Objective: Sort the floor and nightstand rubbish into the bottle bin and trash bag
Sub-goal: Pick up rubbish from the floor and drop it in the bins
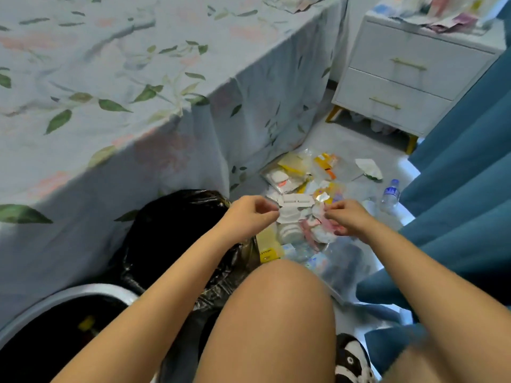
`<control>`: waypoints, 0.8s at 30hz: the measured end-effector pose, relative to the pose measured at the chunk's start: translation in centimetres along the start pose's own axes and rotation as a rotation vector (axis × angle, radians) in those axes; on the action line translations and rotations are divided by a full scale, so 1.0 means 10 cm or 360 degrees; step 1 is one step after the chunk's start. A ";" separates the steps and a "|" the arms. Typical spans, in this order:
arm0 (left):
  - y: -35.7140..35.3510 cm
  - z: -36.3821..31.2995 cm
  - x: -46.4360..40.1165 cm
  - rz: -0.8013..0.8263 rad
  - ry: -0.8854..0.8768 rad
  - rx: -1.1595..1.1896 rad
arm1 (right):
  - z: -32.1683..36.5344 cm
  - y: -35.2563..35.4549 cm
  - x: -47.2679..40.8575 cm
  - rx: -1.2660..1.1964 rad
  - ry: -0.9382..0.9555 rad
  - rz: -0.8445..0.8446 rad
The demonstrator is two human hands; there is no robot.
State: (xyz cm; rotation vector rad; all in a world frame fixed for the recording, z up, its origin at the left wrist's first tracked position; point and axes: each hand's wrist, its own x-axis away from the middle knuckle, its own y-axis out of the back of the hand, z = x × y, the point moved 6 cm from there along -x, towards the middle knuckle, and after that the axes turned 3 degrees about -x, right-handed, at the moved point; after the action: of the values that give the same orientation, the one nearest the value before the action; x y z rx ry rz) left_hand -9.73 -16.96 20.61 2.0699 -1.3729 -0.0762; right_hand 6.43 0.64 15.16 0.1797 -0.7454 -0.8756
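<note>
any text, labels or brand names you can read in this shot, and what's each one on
Nothing reads clearly.
Yellow packet beside the trash bag: dark print, too blurred.
Water bottle blue label: too small.
Wrappers in the floor pile: blurred.
Papers on the nightstand: unreadable.

Grey floor (326,136) is carrying a litter pile (301,189) of wrappers and paper scraps beside the bed. Clear plastic bottle (390,195) is lying just right of it. Black trash bag (177,233) and grey-rimmed bin (63,295) are sitting on the floor, left. White nightstand (409,81) is standing beyond, papers (439,15) lying on top.
</note>
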 end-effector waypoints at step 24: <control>-2.49 1.65 -1.60 0.0246 0.0494 -0.1317 | -1.83 -0.23 -0.99 -0.0637 -0.0640 -0.0159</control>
State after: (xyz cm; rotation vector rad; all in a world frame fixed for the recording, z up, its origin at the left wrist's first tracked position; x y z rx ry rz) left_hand -3.22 -5.22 -10.47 1.2244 -1.0526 -0.2085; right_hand 12.96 3.84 -4.43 -0.3267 -0.9198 -1.1551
